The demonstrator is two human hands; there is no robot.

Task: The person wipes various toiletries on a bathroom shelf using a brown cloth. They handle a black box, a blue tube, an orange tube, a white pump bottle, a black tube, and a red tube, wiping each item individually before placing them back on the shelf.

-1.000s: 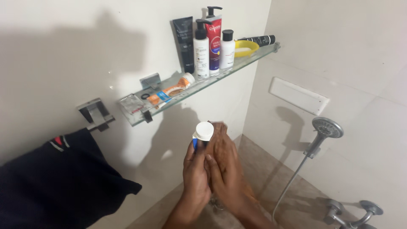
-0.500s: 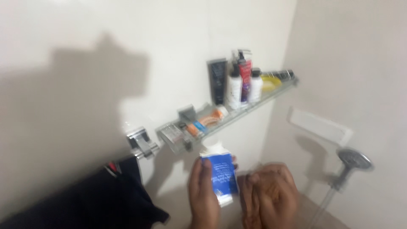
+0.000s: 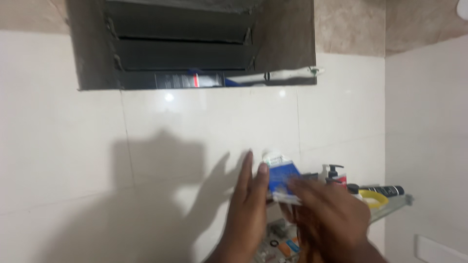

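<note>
My left hand holds a blue and white bottle with a white cap, raised in front of the white tiled wall, fingers stretched upward along its side. My right hand is blurred, just right of and below the bottle, touching its lower edge. I cannot tell whether it grips the bottle. Both hands hide much of the glass shelf behind them.
On the shelf stand pump bottles, a yellow dish and a dark tube; small packets lie lower down. High in the wall is a dark louvred window recess with items on its sill.
The view has tilted up sharply: the window is now in sight, the towel and shower head are out of sight. My hands lifted the bottle higher and my right hand came closer to it.
</note>
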